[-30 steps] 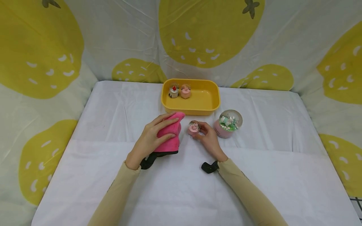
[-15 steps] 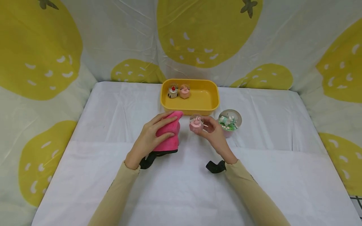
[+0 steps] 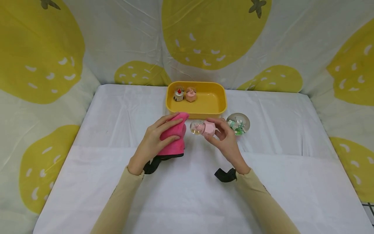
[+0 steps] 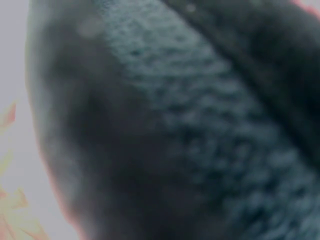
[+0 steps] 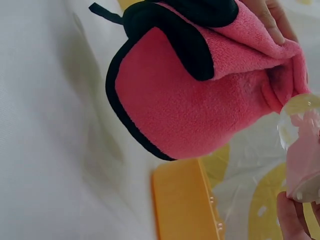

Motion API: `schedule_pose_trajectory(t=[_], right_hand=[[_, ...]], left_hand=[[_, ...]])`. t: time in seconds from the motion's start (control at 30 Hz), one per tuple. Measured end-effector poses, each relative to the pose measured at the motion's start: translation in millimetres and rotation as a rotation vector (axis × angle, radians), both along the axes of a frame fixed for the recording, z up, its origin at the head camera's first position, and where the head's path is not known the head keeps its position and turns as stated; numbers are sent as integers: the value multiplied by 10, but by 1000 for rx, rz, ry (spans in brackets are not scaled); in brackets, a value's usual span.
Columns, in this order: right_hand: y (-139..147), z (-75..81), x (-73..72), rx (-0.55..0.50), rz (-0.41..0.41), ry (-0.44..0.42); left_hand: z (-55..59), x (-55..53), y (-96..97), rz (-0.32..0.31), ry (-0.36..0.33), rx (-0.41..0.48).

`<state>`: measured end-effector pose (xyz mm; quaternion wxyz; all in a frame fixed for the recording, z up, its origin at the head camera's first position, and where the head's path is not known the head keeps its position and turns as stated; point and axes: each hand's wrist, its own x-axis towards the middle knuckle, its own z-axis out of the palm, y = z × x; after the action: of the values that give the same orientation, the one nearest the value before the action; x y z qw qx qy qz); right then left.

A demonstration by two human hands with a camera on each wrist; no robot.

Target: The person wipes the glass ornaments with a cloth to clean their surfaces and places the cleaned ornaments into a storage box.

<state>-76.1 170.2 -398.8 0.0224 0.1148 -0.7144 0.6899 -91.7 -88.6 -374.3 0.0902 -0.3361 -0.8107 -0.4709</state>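
Your right fingers (image 3: 211,139) pinch the small globe (image 3: 208,128) sideways at mid-frame and your left fingers (image 3: 169,140) grip the cloth (image 3: 174,146) beside it; too light a pinch could drop the small globe.

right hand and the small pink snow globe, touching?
Touching. The head view shows it: the right hand pinches the base of the pink snow globe between thumb and fingers, dome pointing sideways.

L fingers (image 5: 268,22) hold pink cloth (image 5: 170,105) w/ blk trim (image 5: 110,90); R fingers (image 5: 289,215) grip pink-based globe (image 5: 302,155); yel. tray (image 5: 182,202) part-seen.
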Motion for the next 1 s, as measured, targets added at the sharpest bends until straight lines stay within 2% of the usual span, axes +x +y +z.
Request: schedule_pose_trajectory(t=[0.23,0.37,0.47,0.6,0.7,0.83,0.93,1.0], right_hand=[[-32,11,48,-11,-3,55],[-58,34,79,39,13,142],[-71,67,91,75,13,244],[-94,113,103,106,3,413],[-109,132,109,139,-19,556],[-114,142,105,235,-109,740],[-113,147,100,283,-163,818],[-103,148,99,270,-159,809]], left_hand=[[78,25,77,-20,31,-2],[134,34,169,-57,80,-25],[153,46,247,-73,109,-65],[102,53,332,-86,140,-88],[60,60,375,-101,121,-89],[48,75,430,-106,62,-87],[39,76,473,-118,75,-43],[29,72,497,-126,105,-4]])
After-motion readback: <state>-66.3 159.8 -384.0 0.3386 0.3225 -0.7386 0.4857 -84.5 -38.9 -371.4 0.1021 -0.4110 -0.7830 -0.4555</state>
